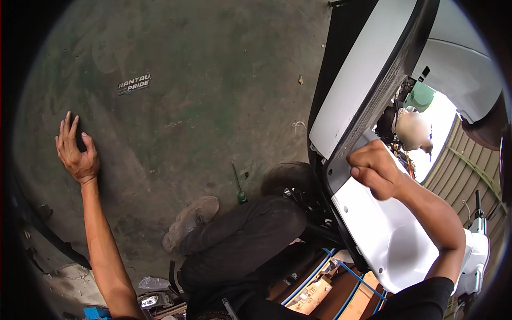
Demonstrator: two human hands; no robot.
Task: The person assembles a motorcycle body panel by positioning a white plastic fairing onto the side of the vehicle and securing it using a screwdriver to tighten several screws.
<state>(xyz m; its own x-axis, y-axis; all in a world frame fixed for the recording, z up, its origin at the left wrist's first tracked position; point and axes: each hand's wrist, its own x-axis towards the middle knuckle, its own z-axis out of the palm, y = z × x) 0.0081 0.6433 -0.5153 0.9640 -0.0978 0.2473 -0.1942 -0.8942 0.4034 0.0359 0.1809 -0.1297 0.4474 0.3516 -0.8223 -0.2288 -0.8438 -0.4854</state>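
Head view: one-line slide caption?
Left hand open over a greenish floor where a green-handled screwdriver lies; right hand closed beside white bodywork.

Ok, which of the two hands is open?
The left hand, its fingers stretched out over the green floor; the right hand is curled like a fist by the white panel.

the white panel (368, 224) looks glossy plastic, the floor (186, 117) matt.
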